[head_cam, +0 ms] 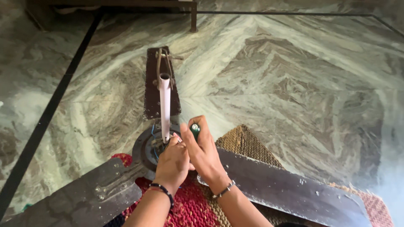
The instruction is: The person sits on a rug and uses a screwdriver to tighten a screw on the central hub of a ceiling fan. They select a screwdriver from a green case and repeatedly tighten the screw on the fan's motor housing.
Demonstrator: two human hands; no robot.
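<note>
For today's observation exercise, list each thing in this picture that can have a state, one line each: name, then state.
Ceiling fan: off the ceiling, lying on the floor mat.
Down rod: standing upright from the motor.
Fan blades: attached, dusty.
Screwdriver: gripped in the right hand.
Left hand: on the motor hub, beside the rod.
Woven mat: spread flat.

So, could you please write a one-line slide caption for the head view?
Left hand and right hand, gripping a green-handled screwdriver, at a dusty dark ceiling fan's motor hub.

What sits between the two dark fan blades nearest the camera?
In the head view, between the left blade and right blade lie a red woven mat and both forearms, hands at the fan's hub.
</note>
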